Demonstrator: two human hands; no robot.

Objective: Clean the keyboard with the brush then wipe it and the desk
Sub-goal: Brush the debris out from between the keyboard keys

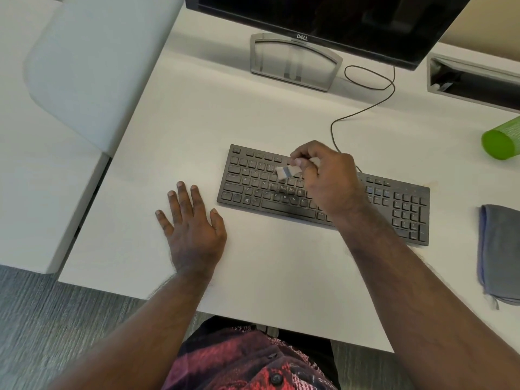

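Observation:
A black keyboard [394,204] lies slanted across the middle of the white desk [267,277]. My right hand [329,178] hovers over the keyboard's middle rows and pinches a small pale brush [287,171], whose blurred bristle end points down and left at the keys. My left hand [191,220] rests flat on the desk just left of the keyboard, fingers spread, holding nothing. A folded grey cloth [501,254] lies on the desk at the right edge of the view.
A black monitor [323,12] on a grey stand [295,63] is behind the keyboard, with the keyboard's cable [365,108] looping on the desk. A green bottle [501,142] lies at the right, a grey tray [472,80] behind it. A white partition [92,66] borders the left.

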